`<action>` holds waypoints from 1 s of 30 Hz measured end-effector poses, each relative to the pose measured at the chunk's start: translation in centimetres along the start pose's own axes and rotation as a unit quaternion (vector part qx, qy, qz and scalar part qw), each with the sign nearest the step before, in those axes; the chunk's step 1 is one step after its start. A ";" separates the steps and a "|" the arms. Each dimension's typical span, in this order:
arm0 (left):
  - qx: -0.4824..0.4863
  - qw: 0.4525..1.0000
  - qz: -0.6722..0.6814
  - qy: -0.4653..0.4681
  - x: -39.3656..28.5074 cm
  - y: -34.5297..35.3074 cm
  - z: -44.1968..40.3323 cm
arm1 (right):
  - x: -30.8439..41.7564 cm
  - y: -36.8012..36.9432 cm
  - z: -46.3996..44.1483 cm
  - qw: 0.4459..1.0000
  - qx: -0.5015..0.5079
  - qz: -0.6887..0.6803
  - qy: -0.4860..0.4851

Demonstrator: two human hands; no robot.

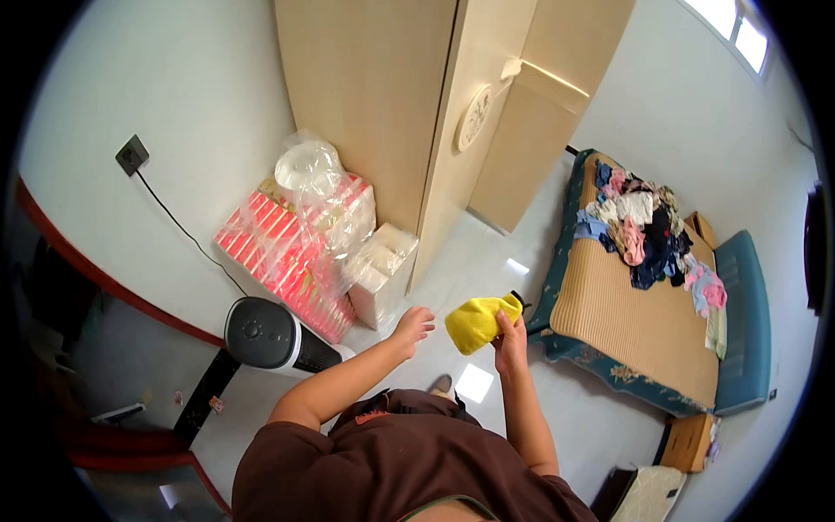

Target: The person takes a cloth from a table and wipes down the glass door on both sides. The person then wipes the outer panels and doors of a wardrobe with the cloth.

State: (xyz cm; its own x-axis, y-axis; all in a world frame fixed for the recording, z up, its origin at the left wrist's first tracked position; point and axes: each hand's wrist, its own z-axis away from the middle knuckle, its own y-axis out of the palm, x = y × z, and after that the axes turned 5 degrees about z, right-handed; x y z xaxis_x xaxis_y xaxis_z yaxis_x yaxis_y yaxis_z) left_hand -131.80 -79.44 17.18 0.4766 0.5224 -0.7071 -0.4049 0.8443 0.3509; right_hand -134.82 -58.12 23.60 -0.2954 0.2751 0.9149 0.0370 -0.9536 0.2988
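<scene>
head view: i can see the right hand [511, 341] gripping a yellow cloth [474, 325] off the bed's foot edge; the left hand [412, 327], fingers loosely apart, is farther from the bed [609, 309]. a lane of pale floor [474, 261] separates the bed from the wardrobe [370, 87].

The count finds two hands: one left hand [413, 331] and one right hand [512, 344]. One yellow cloth [474, 325] is present. At left there are one socket [132, 155], one cord [188, 233] and one cooler [259, 334]. The red packs [265, 228] overlap under plastic; their exact number cannot be determined. At far right stand one bed [635, 322] and numerous clothes [642, 217], heaped and uncountable. Near right shows one nightstand [686, 442]. One shoe [444, 383] is visible.
</scene>
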 end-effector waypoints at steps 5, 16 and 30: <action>0.097 0.988 0.119 0.003 -2.2 0.8 -4.8 | 5.6 5.0 -5.7 0.979 0.190 0.065 -0.018; 0.280 0.849 0.405 0.193 -16.1 5.1 -2.3 | 13.3 19.9 -19.2 0.716 0.304 0.487 -0.397; -0.012 0.770 0.050 0.636 -46.0 1.5 -9.4 | 36.0 34.6 -26.5 0.596 -0.115 0.287 -0.741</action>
State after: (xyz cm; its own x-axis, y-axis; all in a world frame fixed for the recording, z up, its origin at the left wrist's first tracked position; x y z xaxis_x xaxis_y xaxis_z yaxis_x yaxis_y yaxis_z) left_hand -161.65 -103.34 44.51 -0.7015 0.0320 -0.7119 -0.4118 0.7971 0.4416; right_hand -169.49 -84.40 59.70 0.8772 -0.4610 0.1342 -0.4561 -0.8874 -0.0675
